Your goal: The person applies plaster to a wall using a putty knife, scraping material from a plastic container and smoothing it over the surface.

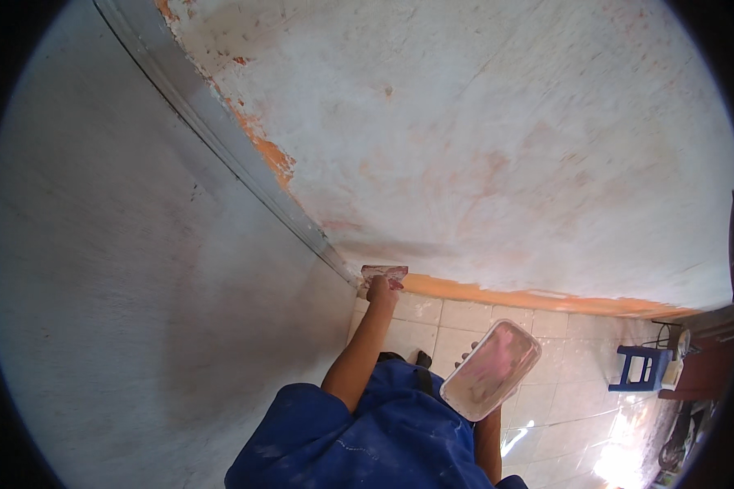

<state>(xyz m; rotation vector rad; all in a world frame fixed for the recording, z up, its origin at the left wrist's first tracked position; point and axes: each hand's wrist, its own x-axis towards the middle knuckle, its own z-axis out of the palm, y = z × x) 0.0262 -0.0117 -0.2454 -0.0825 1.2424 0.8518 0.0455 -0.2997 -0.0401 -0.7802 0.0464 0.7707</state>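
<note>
Blue cloth shirt [400, 440], short-sleeved and flecked with pale smudges, fills the foreground as a person stands at the corner of a room with both bare hands occupied. At left, a forearm stretches forward to the left hand [379, 291], its fingers closed around a flat, wide-bladed scraper [385, 273] smeared with whitish and reddish material. That tool sits by the foot of a patchy white-and-pinkish plastered wall [481, 163], just beside the corner; whether its blade touches the surface cannot be told from this angle.

On the other side, the right hand [464, 356] supports a pale, shallow rectangular container [493, 371] with rounded corners, its inside coated in pink-and-whitish paste (the pink shows strongest toward the far end). Some fingers show along the container's left side, while the rest of the grip is largely hidden beneath it. The container lies slantwise in front of the shirt, above a cream tiled floor [416, 334].

Bare orange banding [506, 295] runs along the base of the wall, and ragged orange patches [276, 159] border a long grey strip [189, 85] rising from the corner. A greyish wall [122, 244] stands at left, darkened by a soft shadow. At far right, a blue stool [644, 371] sits near reddish-brown furniture [714, 359], with bright light glaring off the tiles nearby.
</note>
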